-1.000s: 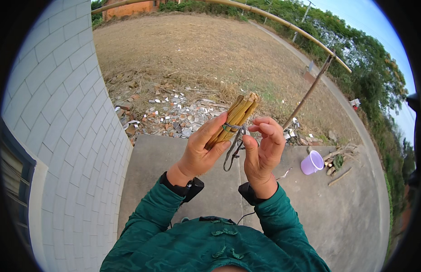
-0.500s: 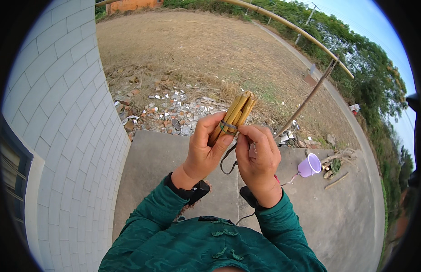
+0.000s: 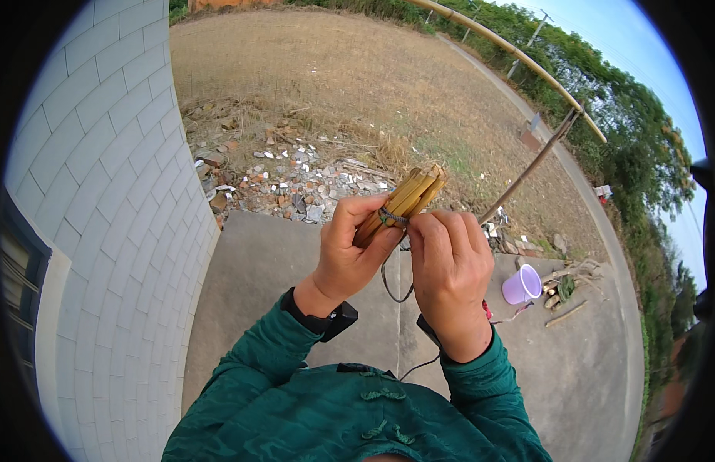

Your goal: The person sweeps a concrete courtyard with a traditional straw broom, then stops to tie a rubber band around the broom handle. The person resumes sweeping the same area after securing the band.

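Observation:
A bundle of short yellow-brown sticks, which look like bamboo, [image 3: 416,194] is held out in front of my chest, tilted up toward the right. My left hand [image 3: 343,260] grips its lower end, thumb on one side and fingers on the other. A thin dark cord [image 3: 392,218] goes round the middle of the bundle. A loop of it hangs below, between the hands. My right hand [image 3: 451,266] is closed beside the binding, its fingertips pinched at the cord; the exact grip is partly hidden.
A lilac bucket [image 3: 522,285] stands on the concrete floor [image 3: 242,285] at right, beside cut branches [image 3: 570,281]. A tiled wall [image 3: 103,192] rises at left. Broken rubble [image 3: 299,181] lies beyond the concrete. A pole rail [image 3: 527,61] on a slanting post [image 3: 530,169] crosses the far right.
My right hand has turned knuckles-up and shifted slightly right. The bundle has tipped a little farther to the right, with my left hand still gripping it.

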A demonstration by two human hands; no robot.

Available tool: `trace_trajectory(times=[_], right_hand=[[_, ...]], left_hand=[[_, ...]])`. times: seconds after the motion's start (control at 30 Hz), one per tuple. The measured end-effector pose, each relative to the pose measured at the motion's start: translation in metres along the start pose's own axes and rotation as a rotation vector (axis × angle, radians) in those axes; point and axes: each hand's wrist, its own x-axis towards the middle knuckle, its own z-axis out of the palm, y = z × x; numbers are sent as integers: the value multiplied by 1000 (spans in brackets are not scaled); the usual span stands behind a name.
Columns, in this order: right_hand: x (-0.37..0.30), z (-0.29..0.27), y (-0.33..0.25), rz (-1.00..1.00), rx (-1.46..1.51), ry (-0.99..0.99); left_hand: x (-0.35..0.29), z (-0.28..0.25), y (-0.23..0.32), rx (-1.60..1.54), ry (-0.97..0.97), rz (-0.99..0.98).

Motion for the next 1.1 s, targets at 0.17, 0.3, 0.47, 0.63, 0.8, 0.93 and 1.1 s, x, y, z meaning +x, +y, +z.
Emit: trace_trajectory(times=[0.17,0.3,0.47,0.63,0.8,0.93,1.1], right_hand=[[-3,5,10,-64,47,-44],[-7,12,26,-84,276,14],[-12,13,35,-189,298,25],[-13,14,39,-289,277,14],[-14,18,47,-377,304,-59],[-17,22,39,-285,464,-115],[-10,26,20,282,953,74]], left_hand=[[2,-2,-7,116,-8,63],[2,-1,-9,154,-15,115],[1,-1,-5,122,-53,86],[1,-2,-1,77,-71,34],[4,-7,0,11,-119,-58],[7,-20,1,-86,-184,-42],[12,-25,-5,-151,-168,-156]])
